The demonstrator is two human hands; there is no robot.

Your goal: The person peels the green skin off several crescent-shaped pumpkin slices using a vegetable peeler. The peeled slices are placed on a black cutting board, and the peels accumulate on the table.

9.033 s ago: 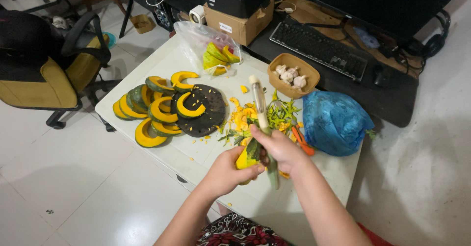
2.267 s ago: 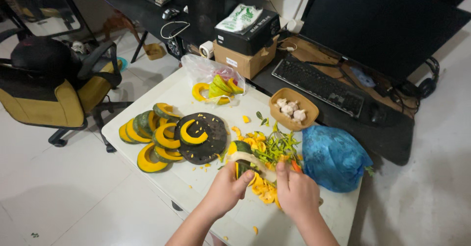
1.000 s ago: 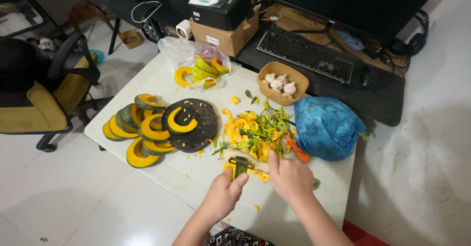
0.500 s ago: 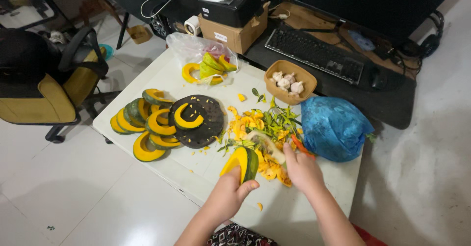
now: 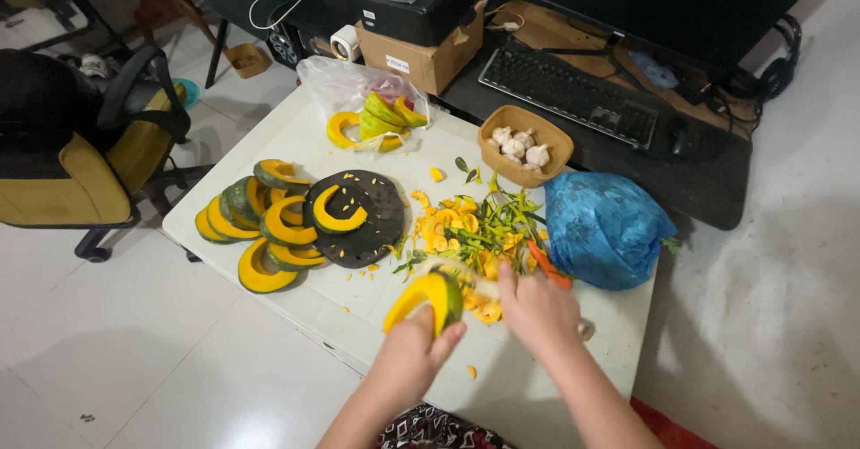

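Left hand (image 5: 410,359) grips a squash wedge (image 5: 423,299), fingers wrapped round its lower end, holding it tilted just above the near edge of the white table (image 5: 296,136). Right hand (image 5: 537,310) is closed around a peeler (image 5: 448,268), pale and blurred, its head touching the top of the wedge. Behind them lies the peel pile (image 5: 475,230), yellow and green scraps, with a blue bag (image 5: 602,225) beside it. Further left, a dark round board (image 5: 354,221) carries one slice, and more slices (image 5: 246,225) are fanned out next to it. A brown bowl (image 5: 524,143) of garlic sits near the keyboard (image 5: 566,95).

The risk, I'd say: the peeler works close to the left thumb and fingertips, and a slip on that hard green rind could nick them. The wedge hangs near the table edge too, so a loose grip could send it to the floor.
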